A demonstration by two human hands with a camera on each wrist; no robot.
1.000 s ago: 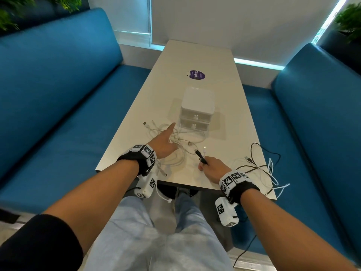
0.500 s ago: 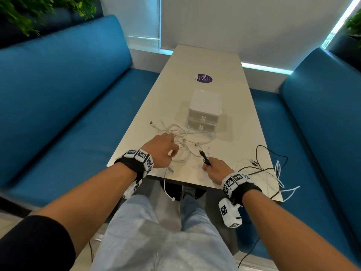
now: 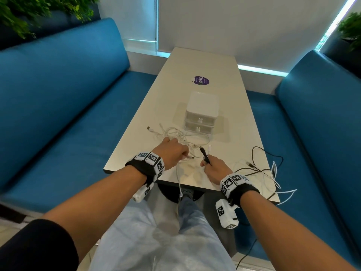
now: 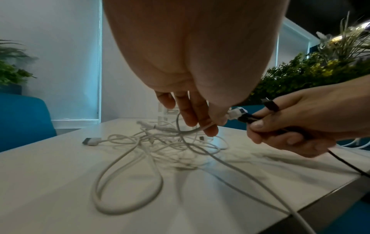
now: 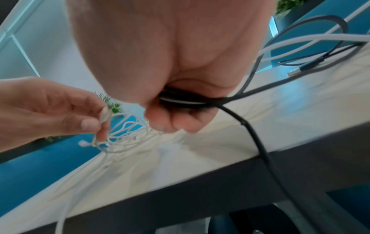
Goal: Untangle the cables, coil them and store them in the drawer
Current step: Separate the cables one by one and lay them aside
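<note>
A tangle of white cables (image 3: 175, 134) lies on the table in front of a small white two-drawer unit (image 3: 201, 112), both drawers closed. My left hand (image 3: 183, 154) pinches the end of one white cable (image 5: 104, 118) between thumb and fingers, just above the tangle (image 4: 156, 142). That cable's slack hangs over the near table edge (image 3: 178, 178). My right hand (image 3: 206, 163) grips a black cable (image 5: 230, 101) together with a white one, and their plugs (image 4: 270, 105) stick up out of the fist. The two hands are close together near the front edge.
More loose black and white cables (image 3: 261, 169) sprawl over the table's near right corner and hang off it. A purple sticker (image 3: 201, 80) lies beyond the drawer unit. Blue benches (image 3: 68, 114) flank the narrow white table (image 3: 234, 124). My knees are under the near edge.
My left hand, flat on the tangle a second ago, has curled, pinched a white cable end and drawn back toward me. The right hand keeps its grip on the black cable.
</note>
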